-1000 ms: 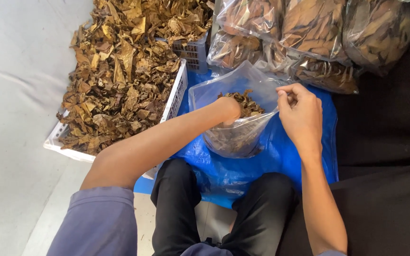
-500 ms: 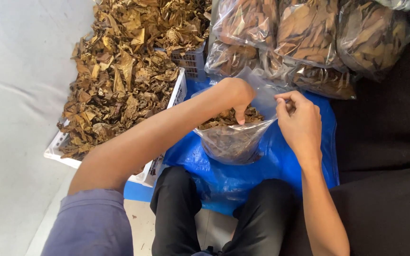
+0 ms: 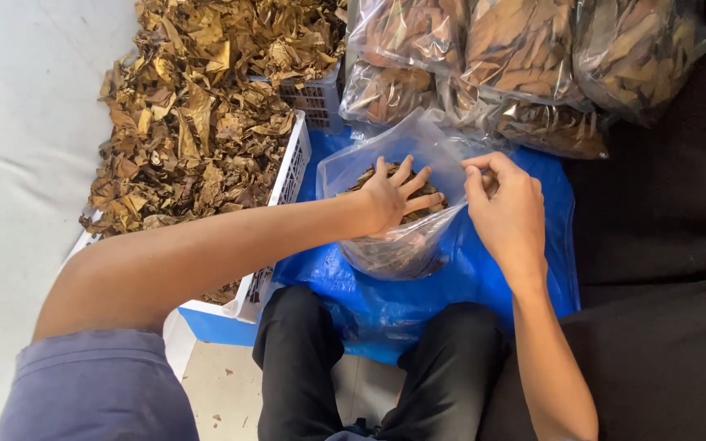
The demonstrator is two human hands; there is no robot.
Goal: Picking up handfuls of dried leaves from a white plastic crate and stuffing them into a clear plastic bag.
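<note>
**Left hand pressed on leaves in open bag; right hand holds rim**

Head view. A clear bag (image 3: pixel 394 245) of dry brown leaves (image 3: pixel 418 214) sits on a blue sheet (image 3: pixel 525 269), just ahead of the person's knees. Bag mouth is open, facing up.

Left hand (image 3: pixel 394 196): inside the mouth, fingers spread wide, palm down, resting on the leaves. It grips nothing.

Right hand (image 3: pixel 508 212): at 3 o'clock of the bag, fingers narrowed in a pinch on the bag's rim, keeping the mouth open.

At 10 o'clock from the bag, a white crate (image 3: pixel 283 188) is heaped with loose dry leaves (image 3: pixel 198 122); its side touches the sheet. At 12 to 1 o'clock, filled bags (image 3: pixel 525 57) of leaves lie in a row, just beyond the open bag. Dark cloth (image 3: pixel 663 245) lies at 3 o'clock.
</note>
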